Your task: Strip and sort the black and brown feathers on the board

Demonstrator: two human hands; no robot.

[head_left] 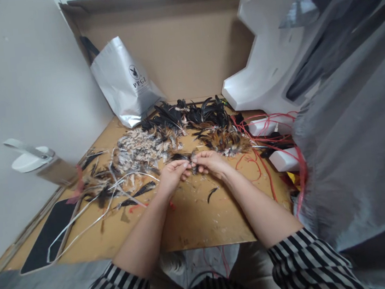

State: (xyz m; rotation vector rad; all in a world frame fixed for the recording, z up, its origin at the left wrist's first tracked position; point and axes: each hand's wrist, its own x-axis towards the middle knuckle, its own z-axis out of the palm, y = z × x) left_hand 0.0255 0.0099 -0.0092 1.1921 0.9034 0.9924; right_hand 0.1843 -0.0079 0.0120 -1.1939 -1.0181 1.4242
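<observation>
My left hand (pixel 173 173) and my right hand (pixel 211 162) meet at the middle of a brown board (pixel 194 223), fingers pinched together on a small dark feather (pixel 190 160) held between them. Just beyond them lie heaps of feathers: pale speckled ones (pixel 140 148) to the left, black ones (pixel 189 113) at the back, and brown-orange ones (pixel 225 141) to the right. A single dark feather (pixel 212 193) lies loose on the board below my right wrist.
A silver bag (pixel 124 80) leans on the cardboard back wall (pixel 183 39). White foam (pixel 266 62) and grey plastic sheeting (pixel 358 135) crowd the right. Red cords (pixel 266 154) and white blocks (pixel 284 159) lie right; white strips (pixel 82 217) and a black pad (pixel 46 235) lie left.
</observation>
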